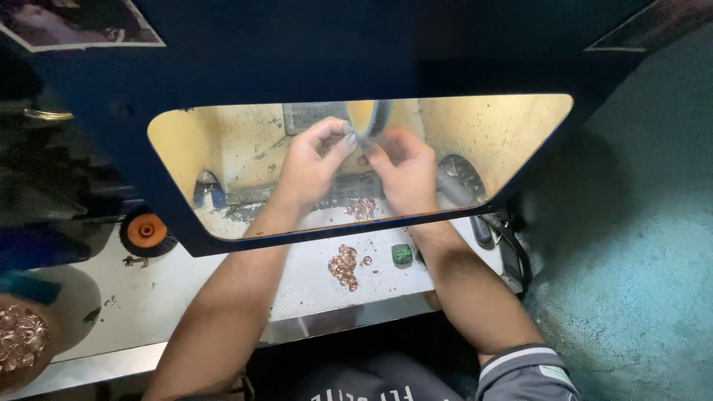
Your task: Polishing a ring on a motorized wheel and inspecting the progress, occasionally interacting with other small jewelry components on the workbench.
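Both my hands reach behind a clear window in a dark blue hood [312, 67]. My left hand [308, 167] and my right hand [405, 171] meet at a spinning yellow buffing wheel [366, 119], fingertips pinched together on a small piece that is too blurred to make out. Below them a small heap of copper-coloured rings [362, 208] lies inside the booth. Another heap of copper rings [344, 265] rests on the white bench [186, 297] in front, between my forearms, next to a green block [402, 254].
An orange wheel [145, 230] sits on the bench at the left. A round container of copper rings [21, 338] is at the bottom left. A black cable and tool [499, 238] lie at the right, beside a teal wall [639, 245].
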